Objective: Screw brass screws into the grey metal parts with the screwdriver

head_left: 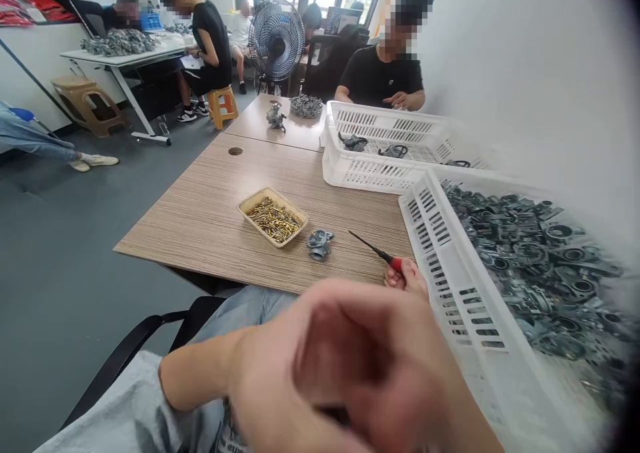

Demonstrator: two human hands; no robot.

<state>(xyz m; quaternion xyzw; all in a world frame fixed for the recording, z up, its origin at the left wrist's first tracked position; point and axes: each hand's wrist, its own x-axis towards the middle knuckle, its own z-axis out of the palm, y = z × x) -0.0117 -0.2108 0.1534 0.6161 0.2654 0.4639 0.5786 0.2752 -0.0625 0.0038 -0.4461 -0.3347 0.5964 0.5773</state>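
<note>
Close to the camera and badly blurred, my left hand (340, 366) is raised with its fingers curled around a dark hollow; whether it holds anything cannot be made out. Behind it, my right hand (411, 277) is closed around the red handle of a screwdriver (375, 248), beside the white crate's wall. The screwdriver's dark shaft points up and left over the table. Left of its tip, a grey metal casting, seemingly a carburetor body (319, 245), lies on the wooden table. Next to that stands a cream tray (243, 206) full of small brass-coloured screws (275, 221).
A tilted white crate (435, 239) heaped with metal castings (530, 253) fills the right side. Behind it, another white crate (370, 173) holds several castings. Farther back stand a lone casting (275, 115) and a pile of parts (306, 106). A person (385, 76) sits opposite.
</note>
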